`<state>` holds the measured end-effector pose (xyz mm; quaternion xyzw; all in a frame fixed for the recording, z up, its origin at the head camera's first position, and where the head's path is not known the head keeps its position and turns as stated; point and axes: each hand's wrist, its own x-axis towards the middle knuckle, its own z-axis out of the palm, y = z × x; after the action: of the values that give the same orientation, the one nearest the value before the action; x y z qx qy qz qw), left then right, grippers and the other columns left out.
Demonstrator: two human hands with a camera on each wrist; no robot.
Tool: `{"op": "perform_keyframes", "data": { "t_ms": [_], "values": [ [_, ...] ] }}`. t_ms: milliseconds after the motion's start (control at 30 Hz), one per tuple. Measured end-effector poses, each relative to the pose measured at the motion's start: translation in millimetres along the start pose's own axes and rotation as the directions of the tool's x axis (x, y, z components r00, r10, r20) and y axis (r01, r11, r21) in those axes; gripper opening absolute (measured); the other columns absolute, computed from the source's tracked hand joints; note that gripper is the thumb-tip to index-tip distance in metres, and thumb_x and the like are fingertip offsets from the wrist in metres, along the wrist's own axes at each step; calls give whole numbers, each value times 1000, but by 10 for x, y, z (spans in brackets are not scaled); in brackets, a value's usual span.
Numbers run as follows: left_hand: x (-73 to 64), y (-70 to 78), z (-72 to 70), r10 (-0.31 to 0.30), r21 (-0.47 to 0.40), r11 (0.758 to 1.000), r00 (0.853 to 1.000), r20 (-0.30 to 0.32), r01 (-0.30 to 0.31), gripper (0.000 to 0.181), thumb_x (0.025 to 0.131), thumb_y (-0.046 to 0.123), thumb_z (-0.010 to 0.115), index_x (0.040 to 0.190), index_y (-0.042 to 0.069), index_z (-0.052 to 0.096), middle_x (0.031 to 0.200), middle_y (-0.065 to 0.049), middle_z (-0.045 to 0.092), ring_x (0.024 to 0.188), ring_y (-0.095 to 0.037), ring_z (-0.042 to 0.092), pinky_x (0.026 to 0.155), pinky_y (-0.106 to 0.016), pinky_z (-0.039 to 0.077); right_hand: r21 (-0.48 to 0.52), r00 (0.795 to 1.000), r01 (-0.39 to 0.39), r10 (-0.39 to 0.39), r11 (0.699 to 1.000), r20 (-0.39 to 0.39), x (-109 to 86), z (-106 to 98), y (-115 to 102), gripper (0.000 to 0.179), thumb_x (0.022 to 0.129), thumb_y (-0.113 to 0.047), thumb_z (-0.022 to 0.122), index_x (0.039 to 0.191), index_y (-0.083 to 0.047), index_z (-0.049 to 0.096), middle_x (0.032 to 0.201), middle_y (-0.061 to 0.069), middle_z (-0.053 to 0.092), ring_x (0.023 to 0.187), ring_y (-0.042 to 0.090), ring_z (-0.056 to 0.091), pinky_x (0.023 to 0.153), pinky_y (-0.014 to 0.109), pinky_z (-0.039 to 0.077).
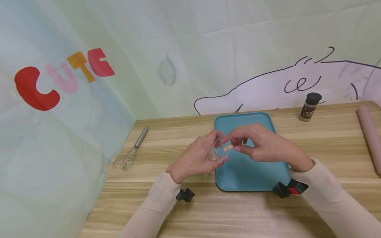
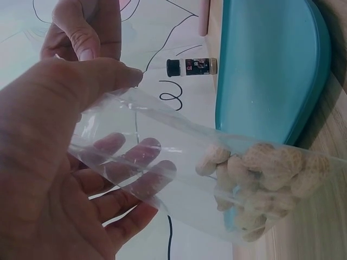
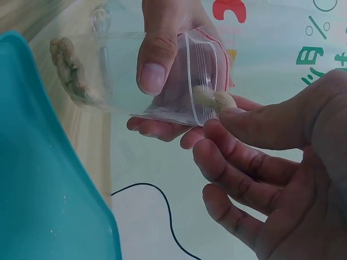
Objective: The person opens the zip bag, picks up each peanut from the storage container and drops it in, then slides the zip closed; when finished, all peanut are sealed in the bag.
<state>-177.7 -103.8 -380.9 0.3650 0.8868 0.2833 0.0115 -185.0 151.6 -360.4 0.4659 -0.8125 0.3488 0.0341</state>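
My left hand (image 1: 194,155) holds a clear zip bag (image 2: 184,130) by its upper part, with the mouth spread. Unshelled peanuts (image 2: 276,173) are gathered in the bag's bottom corner, several of them, seen through the plastic. Between thumb and index finger my right hand (image 1: 262,143) pinches a single peanut (image 3: 217,99) at the bag's mouth, part of it overlapping the zip strip in the right wrist view. Both hands are above the left side of a blue tray (image 1: 247,178), which lies on the wooden table.
A whisk (image 1: 135,148) lies on the table to the left. Behind the tray, to the right, stands a black-capped seasoning bottle (image 1: 309,107). A pink rolling pin (image 1: 369,135) is at the far right. Printed cloth (image 1: 166,39) hangs behind the table.
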Motion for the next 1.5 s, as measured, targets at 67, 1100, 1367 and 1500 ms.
{"op": "perform_keyframes", "data": {
  "t_ms": [67,1100,1367,1500],
  "values": [
    [3,-2,1,-2,-1,1000,1000,3,2,48,93,27,82,129,14,53,107,-7,67,88,-13,62,78,-26,56,4,1000,3,-3,1000,0,1,0,0,44,91,11,68,124,-17,77,102,-13,75,84,0,60,72,24,55],
    [134,179,-3,-165,11,984,939,-302,176,67,82,41,88,125,13,44,99,2,62,72,-13,61,61,-27,51,56,969,-113,122,992,-214,23,40,-292,13,94,-10,81,93,-23,80,77,-16,71,69,1,62,66,24,53],
    [101,183,-126,-89,-190,981,964,-249,42,62,92,33,84,134,10,43,114,-5,64,107,-20,65,96,-42,58,-12,936,-189,176,982,-305,-63,-143,-254,16,97,-9,75,93,-24,75,83,-13,71,74,3,62,69,23,54],
    [94,191,-213,-40,-227,974,968,-246,-17,41,103,23,71,134,8,48,115,-6,68,104,-16,70,94,-34,60,19,920,-204,198,979,-339,-85,-230,-229,8,99,-11,74,98,-19,75,88,-10,72,79,5,66,74,21,57]
  ]
}}
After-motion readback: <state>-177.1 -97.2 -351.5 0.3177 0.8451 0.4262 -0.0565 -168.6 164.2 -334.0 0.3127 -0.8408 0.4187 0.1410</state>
